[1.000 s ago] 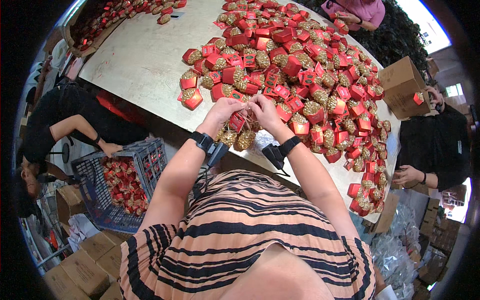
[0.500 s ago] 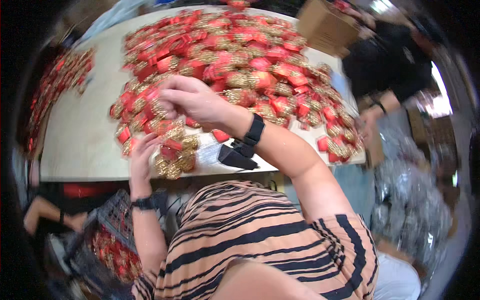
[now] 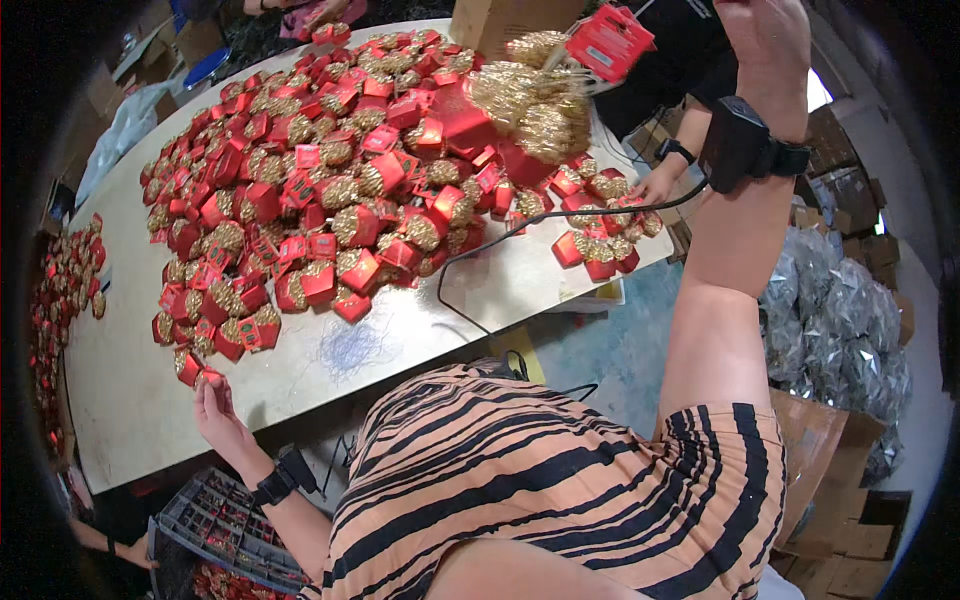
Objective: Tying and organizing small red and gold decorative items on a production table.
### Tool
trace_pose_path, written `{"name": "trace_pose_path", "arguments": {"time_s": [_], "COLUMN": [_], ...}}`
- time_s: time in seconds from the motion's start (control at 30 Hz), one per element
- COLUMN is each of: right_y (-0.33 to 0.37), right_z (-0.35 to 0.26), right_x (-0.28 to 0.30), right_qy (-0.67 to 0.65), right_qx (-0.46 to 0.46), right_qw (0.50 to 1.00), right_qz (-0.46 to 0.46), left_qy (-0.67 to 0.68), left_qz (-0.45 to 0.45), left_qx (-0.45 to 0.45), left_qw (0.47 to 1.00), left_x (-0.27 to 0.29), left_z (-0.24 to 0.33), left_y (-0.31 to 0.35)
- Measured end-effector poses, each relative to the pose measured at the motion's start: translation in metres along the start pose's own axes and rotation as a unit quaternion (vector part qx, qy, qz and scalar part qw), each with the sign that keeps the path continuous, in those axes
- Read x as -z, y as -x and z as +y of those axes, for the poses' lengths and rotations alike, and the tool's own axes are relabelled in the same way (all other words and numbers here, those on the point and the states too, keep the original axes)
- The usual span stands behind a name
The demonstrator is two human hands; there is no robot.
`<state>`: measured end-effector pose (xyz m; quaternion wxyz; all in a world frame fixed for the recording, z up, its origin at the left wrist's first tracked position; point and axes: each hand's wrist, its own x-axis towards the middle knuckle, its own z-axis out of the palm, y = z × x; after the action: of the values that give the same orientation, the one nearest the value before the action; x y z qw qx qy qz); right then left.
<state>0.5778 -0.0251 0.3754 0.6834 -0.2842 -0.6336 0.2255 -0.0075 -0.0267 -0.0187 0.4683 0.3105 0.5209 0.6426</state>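
Note:
Small red packets with gold beaded strands lie heaped across the table in front of me. My left hand is at the heap's near left corner, fingertips pinched on the edge of one red-and-gold packet. My right hand is raised high at the upper right; its fingers run past the top edge of the picture and are hidden. Left of it, a larger gold beaded bundle and a red card appear above the heap, slightly blurred; what supports them is unclear.
A black cable runs from my right wrist device across the table. A co-worker's hand touches packets at the right corner. Cardboard boxes and clear plastic bags stand at right; a grey crate sits below left.
My right hand has swung from over the heap to the upper right. My left hand has left a gold cluster for a packet at the near left corner. The whole view has turned.

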Motion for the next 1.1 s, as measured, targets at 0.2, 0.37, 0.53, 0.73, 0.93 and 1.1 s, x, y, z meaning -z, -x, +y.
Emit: {"name": "trace_pose_path", "arguments": {"time_s": [0.2, 0.37, 0.53, 0.73, 0.93, 1.1], "right_y": [0.06, 0.175, 0.257, 0.22, 0.199, 0.232], "right_z": [0.057, 0.191, 0.238, 0.29, 0.283, 0.187], "right_x": [0.093, 0.216, 0.236, 0.085, -0.171, -0.376], "right_qy": [0.316, 0.389, 0.509, 0.632, 0.253, 0.065], "right_qx": [-0.051, -0.294, -0.398, -0.189, -0.203, -0.065], "right_qw": [0.947, 0.859, 0.763, 0.736, 0.859, 0.769], "right_qz": [-0.02, 0.157, -0.001, -0.153, -0.396, -0.633], "left_qy": [0.0, -0.049, -0.148, -0.048, 0.172, 0.256], "left_qz": [0.042, 0.072, 0.085, 0.073, 0.417, 0.637], "left_qx": [0.017, 0.02, 0.01, 0.177, 0.345, 0.005], "left_qw": [0.999, 0.996, 0.985, 0.98, 0.823, 0.727], "left_x": [-0.035, -0.019, -0.02, 0.017, 0.148, 0.285], "left_z": [-0.003, -0.023, -0.005, -0.041, -0.134, -0.089], "left_y": [0.024, 0.033, 0.062, 0.137, 0.257, 0.293]}}
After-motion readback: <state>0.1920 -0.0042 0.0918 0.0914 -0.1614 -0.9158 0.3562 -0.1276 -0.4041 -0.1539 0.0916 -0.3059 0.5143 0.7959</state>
